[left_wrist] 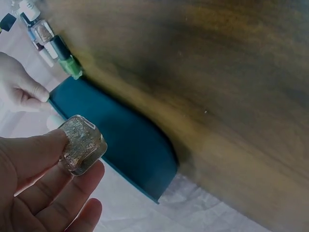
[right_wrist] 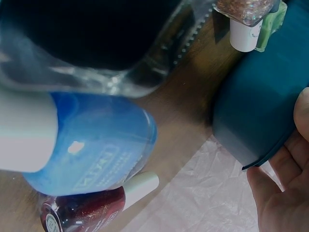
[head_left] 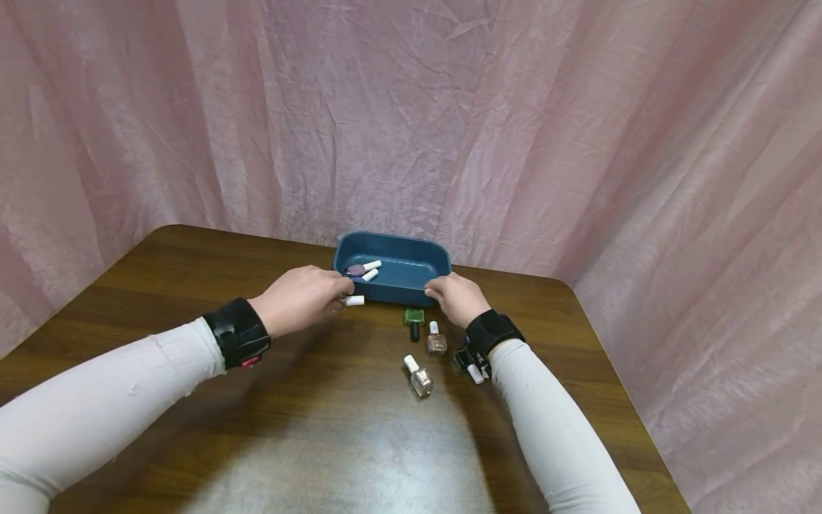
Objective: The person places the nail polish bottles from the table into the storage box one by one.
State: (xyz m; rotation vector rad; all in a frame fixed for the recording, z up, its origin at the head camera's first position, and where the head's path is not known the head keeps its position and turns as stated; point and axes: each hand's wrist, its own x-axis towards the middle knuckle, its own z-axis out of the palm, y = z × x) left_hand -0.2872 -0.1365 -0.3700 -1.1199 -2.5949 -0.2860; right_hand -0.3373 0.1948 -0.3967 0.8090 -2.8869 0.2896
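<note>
My left hand pinches a glitter nail polish bottle between thumb and fingers. Its white cap points right, just in front of the teal bin. At the bin's near right corner, my right hand grips the rim, thumb on one side of the wall and fingers on the other. Inside the bin, at its left end, lie a purple nail polish and another white-capped bottle partly hidden by the front wall.
Before the bin lie a green polish, a brown glitter polish and a silvery one. A dark bottle, a blue polish and a dark red one lie under the right wrist. A pink curtain hangs behind the table.
</note>
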